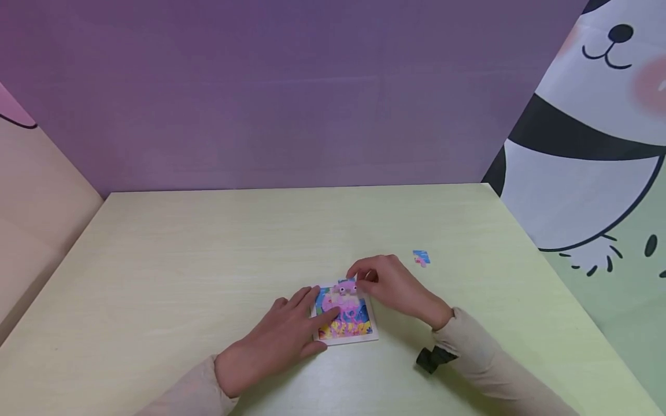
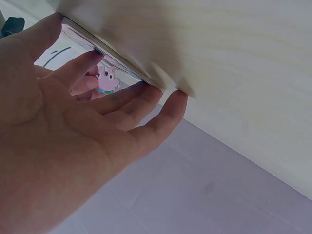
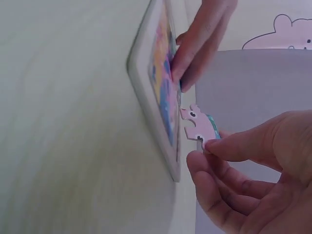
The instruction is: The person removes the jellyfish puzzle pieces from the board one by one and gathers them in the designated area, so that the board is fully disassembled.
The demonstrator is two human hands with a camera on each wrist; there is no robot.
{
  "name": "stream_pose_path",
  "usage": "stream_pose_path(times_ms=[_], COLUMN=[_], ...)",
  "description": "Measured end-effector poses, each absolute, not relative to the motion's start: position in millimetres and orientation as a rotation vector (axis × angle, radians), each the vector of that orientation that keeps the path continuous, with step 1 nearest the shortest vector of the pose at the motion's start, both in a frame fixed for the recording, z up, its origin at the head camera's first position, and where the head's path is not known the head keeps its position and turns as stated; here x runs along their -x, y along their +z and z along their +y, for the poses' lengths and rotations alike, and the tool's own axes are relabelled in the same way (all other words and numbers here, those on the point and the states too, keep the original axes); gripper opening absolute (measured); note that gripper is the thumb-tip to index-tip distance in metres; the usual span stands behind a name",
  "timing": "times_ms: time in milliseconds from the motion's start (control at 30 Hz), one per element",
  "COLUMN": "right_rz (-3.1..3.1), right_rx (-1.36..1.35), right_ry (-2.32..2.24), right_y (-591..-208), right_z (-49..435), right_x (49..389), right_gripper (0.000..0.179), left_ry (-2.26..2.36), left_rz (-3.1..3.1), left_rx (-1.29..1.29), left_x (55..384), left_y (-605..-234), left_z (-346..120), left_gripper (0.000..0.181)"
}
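At the far side of the puzzle board (image 1: 350, 342), a pink piece (image 3: 207, 127) is pinched by the right hand (image 1: 398, 289), the board touched by the left hand (image 1: 283, 332), fingers outstretched; careful here: if tilted, that piece could be snagged and dropped!

pretty plain purple wall (image 1: 291, 98) behind a pale wood-grain table (image 1: 208, 242), mostly beige wall (image 1: 47, 219) on the left, huge black-and-white cartoon animal (image 1: 583, 141) on the right
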State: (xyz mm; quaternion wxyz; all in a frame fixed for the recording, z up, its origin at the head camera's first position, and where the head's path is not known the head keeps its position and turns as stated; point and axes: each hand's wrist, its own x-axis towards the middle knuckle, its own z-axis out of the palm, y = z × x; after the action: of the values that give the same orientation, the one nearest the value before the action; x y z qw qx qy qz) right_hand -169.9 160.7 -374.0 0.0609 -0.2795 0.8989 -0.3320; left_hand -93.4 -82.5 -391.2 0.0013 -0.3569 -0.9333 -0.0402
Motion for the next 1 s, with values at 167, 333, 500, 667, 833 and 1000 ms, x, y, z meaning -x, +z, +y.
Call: stream_pose_path(times_ms=[167, 333, 500, 667, 833, 1000], right_rz=[2.738, 2.741, 2.763, 2.795, 2.826, 2.839], right_rx=[0.836, 0.848, 0.848, 0.822, 0.786, 0.723], right_ry=[-1.008, -1.054, -1.067, -1.045, -1.014, -1.007], right_y=[-370, -363, -358, -357, -358, -361], right_z=[166, 175, 186, 197, 210, 226], right_x=[174, 179, 186, 195, 205, 215], right_gripper=[0.017, 0.016, 0.016, 0.016, 0.017, 0.017], left_ry=[-0.136, -0.160, -0.148, -0.143, -0.143, -0.152], left_rz=[-2.932, -2.949, -2.961, -2.960, -2.944, -2.912], left_rx=[1.120, 1.120, 1.115, 1.113, 1.115, 1.124], left_x=[93, 93, 93, 93, 92, 92], left_y=[-392, -391, -391, -393, -393, -392], left_z=[-83, -83, -83, -84, -83, -84], left_gripper=[0.056, 0.056, 0.056, 0.056, 0.056, 0.055])
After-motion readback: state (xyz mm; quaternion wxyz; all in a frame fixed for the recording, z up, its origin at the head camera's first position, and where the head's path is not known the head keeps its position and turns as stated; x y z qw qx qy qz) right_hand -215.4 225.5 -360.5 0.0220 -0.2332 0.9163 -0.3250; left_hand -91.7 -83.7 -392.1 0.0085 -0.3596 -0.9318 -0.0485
